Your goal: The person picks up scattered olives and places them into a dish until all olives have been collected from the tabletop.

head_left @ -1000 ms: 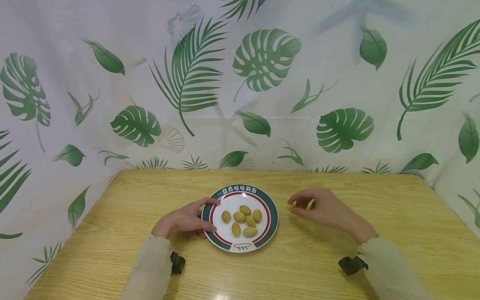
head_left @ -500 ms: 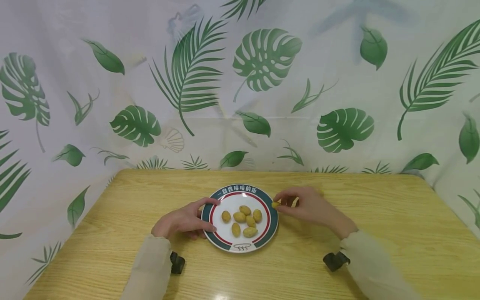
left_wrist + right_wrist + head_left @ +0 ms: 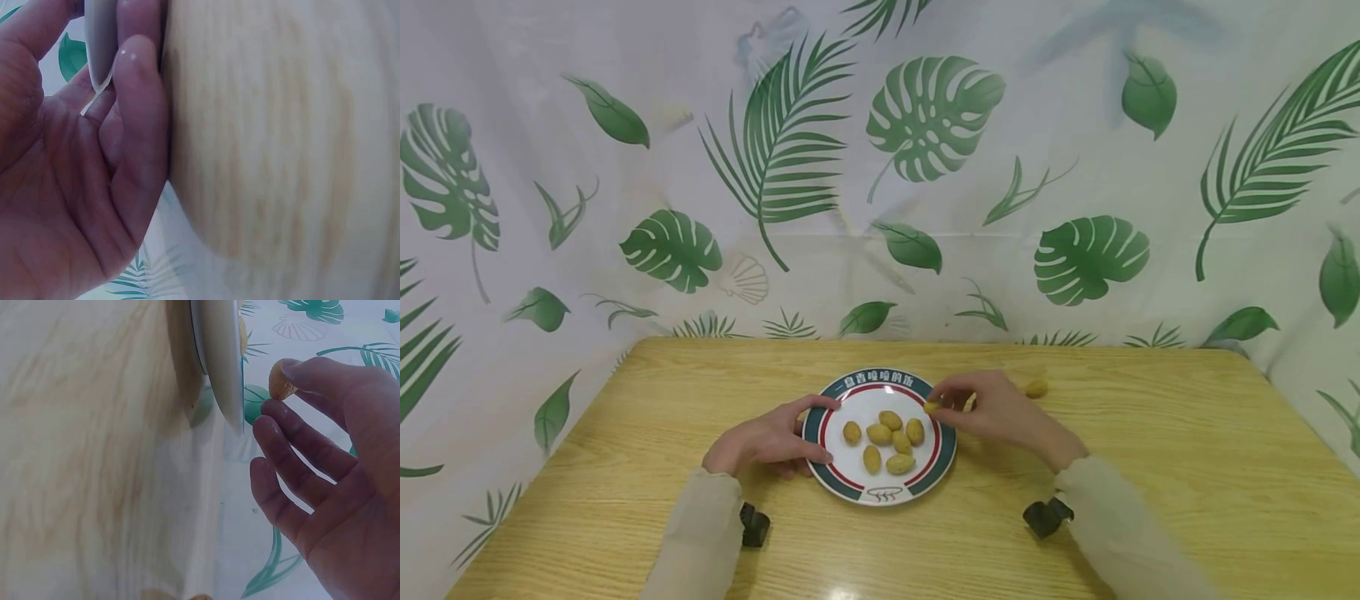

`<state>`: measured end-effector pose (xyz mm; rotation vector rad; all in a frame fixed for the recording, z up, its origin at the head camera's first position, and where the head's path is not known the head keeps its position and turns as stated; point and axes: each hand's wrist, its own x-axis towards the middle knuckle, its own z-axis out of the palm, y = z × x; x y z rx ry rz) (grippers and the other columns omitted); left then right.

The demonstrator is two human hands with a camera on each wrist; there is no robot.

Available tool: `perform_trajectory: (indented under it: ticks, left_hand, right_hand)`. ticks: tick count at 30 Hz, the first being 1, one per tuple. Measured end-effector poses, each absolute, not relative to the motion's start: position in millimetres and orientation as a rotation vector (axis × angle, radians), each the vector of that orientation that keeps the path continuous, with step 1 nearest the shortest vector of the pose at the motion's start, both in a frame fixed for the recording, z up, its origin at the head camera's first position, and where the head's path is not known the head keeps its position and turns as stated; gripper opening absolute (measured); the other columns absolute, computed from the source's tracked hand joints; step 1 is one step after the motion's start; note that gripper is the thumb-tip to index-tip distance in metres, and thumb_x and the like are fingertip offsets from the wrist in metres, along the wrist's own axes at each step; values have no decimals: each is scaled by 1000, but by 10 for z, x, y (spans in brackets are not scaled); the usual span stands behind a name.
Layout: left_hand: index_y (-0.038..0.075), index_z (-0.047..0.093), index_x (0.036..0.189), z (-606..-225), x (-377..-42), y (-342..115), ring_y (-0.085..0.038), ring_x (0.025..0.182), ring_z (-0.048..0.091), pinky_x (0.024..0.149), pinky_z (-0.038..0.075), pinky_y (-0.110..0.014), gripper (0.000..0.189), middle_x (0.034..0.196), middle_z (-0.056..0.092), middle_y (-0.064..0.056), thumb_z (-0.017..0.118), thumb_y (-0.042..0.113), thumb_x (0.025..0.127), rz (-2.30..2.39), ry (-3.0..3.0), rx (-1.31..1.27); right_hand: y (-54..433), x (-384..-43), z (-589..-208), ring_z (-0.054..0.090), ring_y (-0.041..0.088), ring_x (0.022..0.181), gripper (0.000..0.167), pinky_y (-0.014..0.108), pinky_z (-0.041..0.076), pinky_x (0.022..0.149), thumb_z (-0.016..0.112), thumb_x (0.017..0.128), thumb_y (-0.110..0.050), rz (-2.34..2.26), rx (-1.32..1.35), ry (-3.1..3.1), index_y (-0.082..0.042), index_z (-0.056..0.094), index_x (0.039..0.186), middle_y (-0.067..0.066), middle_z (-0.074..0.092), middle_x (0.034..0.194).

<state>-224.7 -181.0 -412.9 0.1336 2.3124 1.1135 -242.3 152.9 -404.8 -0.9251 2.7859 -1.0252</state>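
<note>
A white plate (image 3: pixel 887 492) with a dark teal rim and a red ring stands on the table, bearing several small yellow oval fruits (image 3: pixel 879 433). At its left edge my left hand (image 3: pixel 767 437) grips the rim; in the left wrist view the plate's edge (image 3: pixel 100 47) shows between the thumb side and the other fingers. My right hand (image 3: pixel 1003 408) is over the plate's right rim. Between thumb and fingertip it pinches one small yellow fruit (image 3: pixel 281 381), held above the plate surface. The hand's other fingers are spread loosely in the right wrist view.
Another yellow fruit (image 3: pixel 1036 388) lies on the wooden table (image 3: pixel 1187 433) behind my right hand. At the table's far edge hangs a white cloth (image 3: pixel 820 292) with green leaves. A black wrist camera (image 3: pixel 1048 517) sits by the right sleeve.
My right hand has moved left with the pinched fruit, from beside the plate to over its right rim. A fruit on the table has come into view behind it. The left hand stays put.
</note>
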Motion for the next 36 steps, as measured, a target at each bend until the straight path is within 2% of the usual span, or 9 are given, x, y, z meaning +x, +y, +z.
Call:
perform_trajectory:
  ticks: [19, 36]
  left_hand:
    - [35, 46, 147, -4139, -2258, -1810, -17, 68, 62, 58, 50, -26, 69, 97, 65, -7, 81, 25, 88, 1118, 2303, 114]
    - [37, 48, 145, -4147, -2255, -1795, -17, 67, 62, 57, 50, -26, 67, 95, 65, -7, 81, 25, 88, 1117, 2313, 87]
  right_hand:
    - [1301, -2529, -4153, 60, 10, 82, 15, 23, 51, 76, 75, 94, -24, -1026, -853, 2765, -18, 76, 107, -7, 71, 90]
    - [1147, -2582, -4166, 54, 12, 78, 16, 25, 45, 68, 75, 94, -27, -947, -726, 2744, -16, 76, 106, -3, 65, 85]
